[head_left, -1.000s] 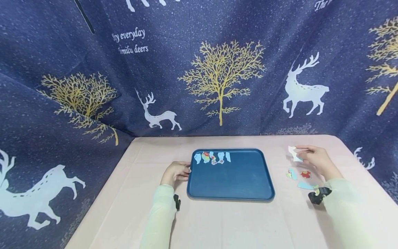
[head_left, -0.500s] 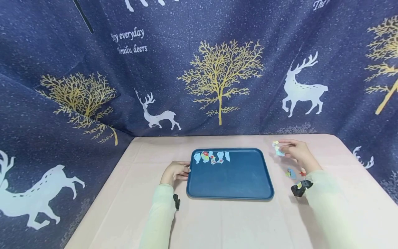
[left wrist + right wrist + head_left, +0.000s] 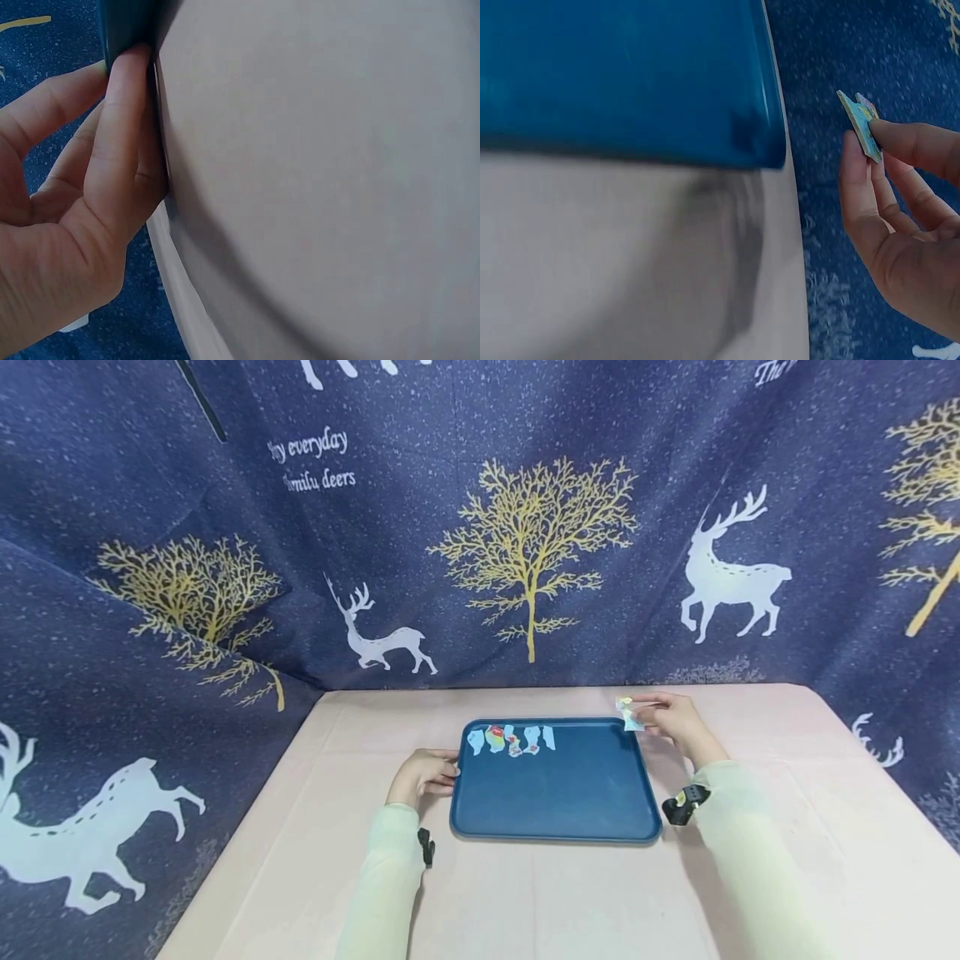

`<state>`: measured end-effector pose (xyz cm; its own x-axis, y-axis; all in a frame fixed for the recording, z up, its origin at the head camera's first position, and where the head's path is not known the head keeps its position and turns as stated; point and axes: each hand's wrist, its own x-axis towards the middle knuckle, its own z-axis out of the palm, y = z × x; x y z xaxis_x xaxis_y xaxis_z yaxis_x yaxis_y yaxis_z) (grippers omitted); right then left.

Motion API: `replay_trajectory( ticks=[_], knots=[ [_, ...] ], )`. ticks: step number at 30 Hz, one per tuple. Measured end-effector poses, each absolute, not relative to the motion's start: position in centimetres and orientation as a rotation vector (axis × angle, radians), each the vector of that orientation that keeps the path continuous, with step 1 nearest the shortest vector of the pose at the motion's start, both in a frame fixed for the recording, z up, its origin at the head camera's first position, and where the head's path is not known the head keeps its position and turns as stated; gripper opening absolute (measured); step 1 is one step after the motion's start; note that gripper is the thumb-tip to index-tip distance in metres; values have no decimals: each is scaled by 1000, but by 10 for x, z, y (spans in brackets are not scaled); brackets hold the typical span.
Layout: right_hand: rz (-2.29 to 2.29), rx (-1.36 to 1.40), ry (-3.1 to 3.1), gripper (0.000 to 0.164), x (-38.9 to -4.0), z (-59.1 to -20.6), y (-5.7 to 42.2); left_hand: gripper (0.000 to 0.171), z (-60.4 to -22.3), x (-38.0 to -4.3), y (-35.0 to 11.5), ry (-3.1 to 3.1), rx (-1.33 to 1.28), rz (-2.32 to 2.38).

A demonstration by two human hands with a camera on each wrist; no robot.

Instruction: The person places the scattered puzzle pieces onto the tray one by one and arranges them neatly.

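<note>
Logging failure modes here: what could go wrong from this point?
The right hand only pinches the thin puzzle piece, so it might slip.
The left hand holds the blue tray; a tug could shift the row of pieces on it.
In the head view, the puzzle piece overlaps the tray's far-right corner; lowered there, it might land tilted.

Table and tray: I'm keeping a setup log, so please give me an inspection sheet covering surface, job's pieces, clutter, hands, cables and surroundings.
Surface: pale tabletop bearing a blue tray.
Job's pieces: coloured flat pieces lie along the tray's far edge, toward its left.
Clutter: nothing seen, though the right sleeve hides some tabletop.
Hands: left hand holds the tray's left edge; right hand pinches one raised piece near the far right corner.
Cables: nothing seen.
Surroundings: dark blue cloth behind the tabletop, printed with white deer and gold trees.
</note>
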<state>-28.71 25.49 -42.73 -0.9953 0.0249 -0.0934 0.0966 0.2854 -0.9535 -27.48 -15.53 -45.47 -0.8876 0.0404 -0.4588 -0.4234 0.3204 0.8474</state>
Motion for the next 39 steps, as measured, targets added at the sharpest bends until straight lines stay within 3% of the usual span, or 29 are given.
replay_trajectory(
  ticks=[39],
  knots=[
    [-1775,101,2340,42,-310,-462,170,49,-455,-275,-154,2191,-366,1596]
  ],
)
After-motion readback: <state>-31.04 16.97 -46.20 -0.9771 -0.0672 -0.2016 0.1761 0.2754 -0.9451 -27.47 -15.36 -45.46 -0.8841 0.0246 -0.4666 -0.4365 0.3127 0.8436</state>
